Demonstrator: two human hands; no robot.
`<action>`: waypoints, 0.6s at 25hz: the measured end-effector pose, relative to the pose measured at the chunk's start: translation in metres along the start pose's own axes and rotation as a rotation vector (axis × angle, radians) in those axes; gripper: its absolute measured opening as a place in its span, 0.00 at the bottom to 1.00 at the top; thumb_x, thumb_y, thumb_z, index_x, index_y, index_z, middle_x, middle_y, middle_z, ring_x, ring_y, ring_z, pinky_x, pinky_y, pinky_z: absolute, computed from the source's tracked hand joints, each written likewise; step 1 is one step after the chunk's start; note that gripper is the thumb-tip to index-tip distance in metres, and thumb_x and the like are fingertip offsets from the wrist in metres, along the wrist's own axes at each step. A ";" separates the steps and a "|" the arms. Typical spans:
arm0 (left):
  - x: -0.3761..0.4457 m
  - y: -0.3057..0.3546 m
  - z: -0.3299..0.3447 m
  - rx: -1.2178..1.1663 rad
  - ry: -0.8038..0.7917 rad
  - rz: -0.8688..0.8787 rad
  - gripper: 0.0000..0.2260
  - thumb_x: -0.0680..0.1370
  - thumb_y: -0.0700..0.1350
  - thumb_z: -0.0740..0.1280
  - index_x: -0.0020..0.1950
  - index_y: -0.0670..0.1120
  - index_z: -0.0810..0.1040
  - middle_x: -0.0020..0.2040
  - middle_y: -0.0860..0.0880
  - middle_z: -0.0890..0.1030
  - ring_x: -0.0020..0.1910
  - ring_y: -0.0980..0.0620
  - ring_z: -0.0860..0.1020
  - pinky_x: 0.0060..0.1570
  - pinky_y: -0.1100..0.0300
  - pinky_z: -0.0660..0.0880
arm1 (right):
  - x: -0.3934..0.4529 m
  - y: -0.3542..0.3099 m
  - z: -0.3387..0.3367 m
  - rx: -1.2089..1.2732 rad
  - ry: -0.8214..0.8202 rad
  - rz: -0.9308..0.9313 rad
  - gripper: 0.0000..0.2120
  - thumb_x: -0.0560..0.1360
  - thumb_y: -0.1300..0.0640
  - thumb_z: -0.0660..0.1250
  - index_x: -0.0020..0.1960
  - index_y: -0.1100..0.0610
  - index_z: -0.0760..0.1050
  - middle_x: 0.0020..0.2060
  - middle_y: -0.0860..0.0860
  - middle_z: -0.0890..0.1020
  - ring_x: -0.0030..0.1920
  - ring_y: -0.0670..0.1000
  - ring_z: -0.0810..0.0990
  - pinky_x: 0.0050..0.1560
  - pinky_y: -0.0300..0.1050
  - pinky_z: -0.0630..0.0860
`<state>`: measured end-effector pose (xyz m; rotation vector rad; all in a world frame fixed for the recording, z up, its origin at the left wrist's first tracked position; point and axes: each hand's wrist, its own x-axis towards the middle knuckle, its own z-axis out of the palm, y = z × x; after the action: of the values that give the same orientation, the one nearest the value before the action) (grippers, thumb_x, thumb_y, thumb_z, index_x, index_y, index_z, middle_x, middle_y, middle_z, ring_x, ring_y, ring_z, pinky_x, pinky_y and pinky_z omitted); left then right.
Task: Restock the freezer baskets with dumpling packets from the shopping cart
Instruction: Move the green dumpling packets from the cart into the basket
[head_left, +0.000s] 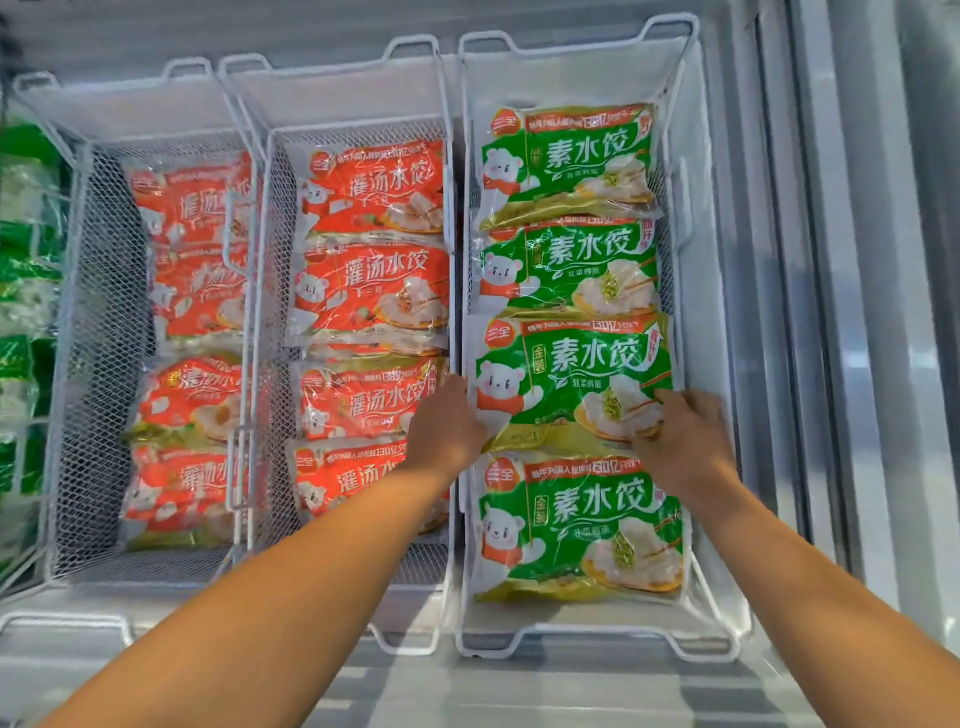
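Here both hands are on one green dumpling packet (566, 384), the third from the back in the right-hand basket (691, 249): the left hand (447, 421) presses against its near left corner with fingers mostly hidden behind the packet edge, so how tightly it holds I cannot tell, and the right hand (680, 431) lies over the near right corner with fingers spread and curled onto the film. The packet sits a little higher than its neighbours and overlaps the one behind, so it looks like it is being settled into the row. To do this well, I would press it flat and nudge it square between the packet behind and the nearest green packet (576, 530), label up, keeping the corners inside the wire sides (the film is thin and could snag). The packets are soft, glossy plastic pillows, lumpy with loose dumplings, so they slump and slide rather than stack crisply. The baskets are white coated wire with fine mesh walls; the middle basket (270, 218) and the left one hold red packets (374, 291).
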<state>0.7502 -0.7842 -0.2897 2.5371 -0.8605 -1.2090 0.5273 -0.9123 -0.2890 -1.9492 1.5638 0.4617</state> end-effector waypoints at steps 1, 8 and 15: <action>-0.003 -0.003 0.003 0.046 0.030 -0.006 0.21 0.75 0.38 0.67 0.67 0.41 0.69 0.54 0.43 0.79 0.52 0.43 0.79 0.41 0.54 0.73 | 0.000 0.003 0.005 -0.069 -0.005 0.005 0.28 0.75 0.54 0.67 0.73 0.56 0.65 0.69 0.57 0.65 0.70 0.57 0.64 0.68 0.48 0.66; -0.028 0.004 -0.005 0.067 0.030 -0.011 0.20 0.78 0.43 0.66 0.69 0.44 0.69 0.63 0.43 0.76 0.56 0.43 0.77 0.45 0.56 0.71 | -0.022 0.002 0.000 -0.102 0.050 -0.046 0.26 0.77 0.52 0.63 0.73 0.58 0.63 0.73 0.57 0.61 0.73 0.60 0.60 0.71 0.52 0.63; -0.112 0.013 -0.027 -0.017 -0.033 0.247 0.13 0.76 0.48 0.69 0.59 0.46 0.77 0.52 0.49 0.81 0.52 0.49 0.79 0.50 0.58 0.76 | -0.117 -0.006 -0.006 0.056 0.150 -0.039 0.25 0.76 0.51 0.65 0.71 0.56 0.68 0.71 0.56 0.66 0.66 0.62 0.72 0.63 0.52 0.72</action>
<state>0.7099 -0.7310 -0.1947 2.3191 -1.1276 -1.1770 0.5031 -0.8267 -0.2126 -2.0064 1.6097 0.2580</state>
